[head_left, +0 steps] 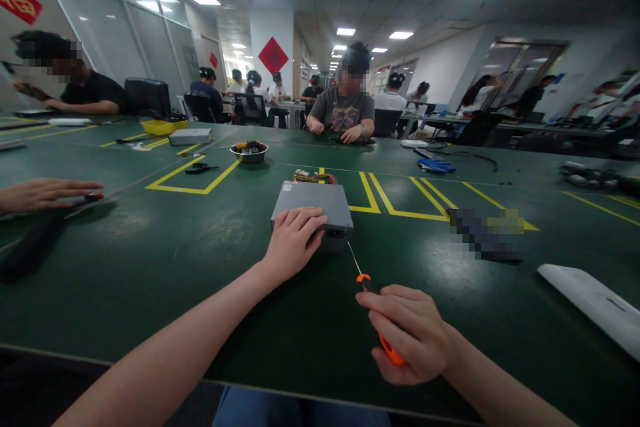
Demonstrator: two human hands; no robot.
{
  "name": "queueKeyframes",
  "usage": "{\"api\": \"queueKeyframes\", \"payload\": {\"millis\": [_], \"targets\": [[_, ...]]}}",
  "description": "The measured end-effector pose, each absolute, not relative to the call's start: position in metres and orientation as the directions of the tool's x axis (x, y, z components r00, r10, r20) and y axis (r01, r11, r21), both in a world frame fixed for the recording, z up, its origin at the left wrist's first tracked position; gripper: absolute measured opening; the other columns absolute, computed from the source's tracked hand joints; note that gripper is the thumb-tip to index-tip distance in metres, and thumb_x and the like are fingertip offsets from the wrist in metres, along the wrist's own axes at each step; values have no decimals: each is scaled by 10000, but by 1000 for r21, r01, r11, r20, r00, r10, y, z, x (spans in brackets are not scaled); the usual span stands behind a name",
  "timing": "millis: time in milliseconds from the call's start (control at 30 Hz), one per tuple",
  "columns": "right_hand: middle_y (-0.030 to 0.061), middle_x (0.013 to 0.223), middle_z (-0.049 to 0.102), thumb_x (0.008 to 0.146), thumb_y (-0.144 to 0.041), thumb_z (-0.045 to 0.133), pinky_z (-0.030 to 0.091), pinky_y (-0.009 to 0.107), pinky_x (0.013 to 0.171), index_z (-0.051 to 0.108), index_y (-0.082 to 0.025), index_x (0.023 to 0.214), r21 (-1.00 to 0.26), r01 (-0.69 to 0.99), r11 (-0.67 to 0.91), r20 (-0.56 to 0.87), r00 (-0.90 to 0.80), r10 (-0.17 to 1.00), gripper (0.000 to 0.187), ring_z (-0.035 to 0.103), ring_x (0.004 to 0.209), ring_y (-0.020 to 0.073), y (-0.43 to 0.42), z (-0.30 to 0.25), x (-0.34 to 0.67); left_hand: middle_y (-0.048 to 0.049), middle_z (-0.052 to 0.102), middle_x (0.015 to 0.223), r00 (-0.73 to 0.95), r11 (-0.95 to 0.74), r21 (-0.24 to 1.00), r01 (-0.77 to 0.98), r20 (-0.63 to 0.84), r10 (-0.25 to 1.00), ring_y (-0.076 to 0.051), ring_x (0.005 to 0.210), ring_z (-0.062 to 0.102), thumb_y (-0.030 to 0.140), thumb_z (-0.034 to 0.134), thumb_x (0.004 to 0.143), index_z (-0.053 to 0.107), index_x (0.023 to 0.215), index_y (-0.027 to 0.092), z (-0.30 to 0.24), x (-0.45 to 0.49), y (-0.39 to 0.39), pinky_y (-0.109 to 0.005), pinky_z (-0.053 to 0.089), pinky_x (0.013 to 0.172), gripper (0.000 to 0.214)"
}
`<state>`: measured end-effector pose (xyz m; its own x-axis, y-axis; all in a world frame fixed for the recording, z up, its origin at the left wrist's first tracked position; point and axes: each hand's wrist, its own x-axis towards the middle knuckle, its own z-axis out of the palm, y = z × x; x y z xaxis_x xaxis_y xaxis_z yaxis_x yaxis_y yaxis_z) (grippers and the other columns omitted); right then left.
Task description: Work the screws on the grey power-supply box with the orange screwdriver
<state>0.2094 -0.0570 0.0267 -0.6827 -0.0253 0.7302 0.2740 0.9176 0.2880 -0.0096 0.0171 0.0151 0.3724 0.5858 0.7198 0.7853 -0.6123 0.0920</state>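
Green workbench (150,280), one grey power supply (311,203) before us.
Our left hand (293,240) lies flat on the power supply at 12 o'clock, fingers draped over its top, not gripping. Our right hand (405,337) closes narrowly around one orange-handled screwdriver (384,344), its thin shaft pointing up, the tip just beside the unit's near corner. One bundle of coloured wires (314,177) lies behind the unit, one steel bowl (249,153) sits at 11 o'clock, and one co-worker's hand (45,195) rests at 9 o'clock.
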Motion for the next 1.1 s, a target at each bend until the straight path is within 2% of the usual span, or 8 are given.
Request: {"api": "queueKeyframes", "payload": {"millis": [200, 800, 867, 1000, 1100], "targets": [[157, 838, 652, 802, -214, 392, 498, 288, 509, 544, -117, 832, 323, 308, 895, 709, -705, -13, 183, 598, 626, 165, -56, 29, 213, -16, 592, 1191, 375, -610, 88, 788, 717, 588, -187, 1129, 499, 243, 472, 879, 545, 1089, 250, 14, -10, 17, -368, 333, 916, 223], [145, 868, 634, 789, -217, 412, 498, 287, 534, 542, -127, 849, 333, 327, 885, 704, -710, -3, 170, 585, 654, 161, -54, 27, 212, -22, 597, 1184, 368, -608, 94, 788, 720, 588, -192, 1125, 501, 240, 478, 873, 553, 1086, 250, 14, -9, 17, -371, 342, 916, 226], [143, 874, 630, 814, -250, 396, 505, 295, 552, 541, -126, 869, 325, 327, 887, 702, -712, 5, 199, 595, 689, 169, -55, 26, 211, -22, 600, 1179, 368, -610, 93, 787, 722, 586, -191, 1123, 503, 244, 474, 876, 554, 1084, 251, 14, -9, 18, -370, 341, 917, 223], [160, 923, 615, 882, -354, 293, 524, 331, 620, 540, -98, 991, 280, 306, 910, 674, -738, 40, 372, 606, 852, 212, -57, 25, 210, -21, 597, 1183, 370, -614, 101, 783, 717, 591, -186, 1119, 503, 248, 466, 883, 552, 1084, 247, 15, -9, 18, -367, 337, 916, 219], [163, 954, 615, 898, -339, 279, 521, 331, 638, 541, -105, 1013, 297, 278, 913, 621, -783, 37, 370, 608, 850, 205, -56, 27, 215, -20, 598, 1183, 371, -618, 105, 779, 717, 590, -186, 1119, 503, 244, 468, 883, 554, 1083, 249, 15, -9, 17, -367, 337, 916, 218]]}}
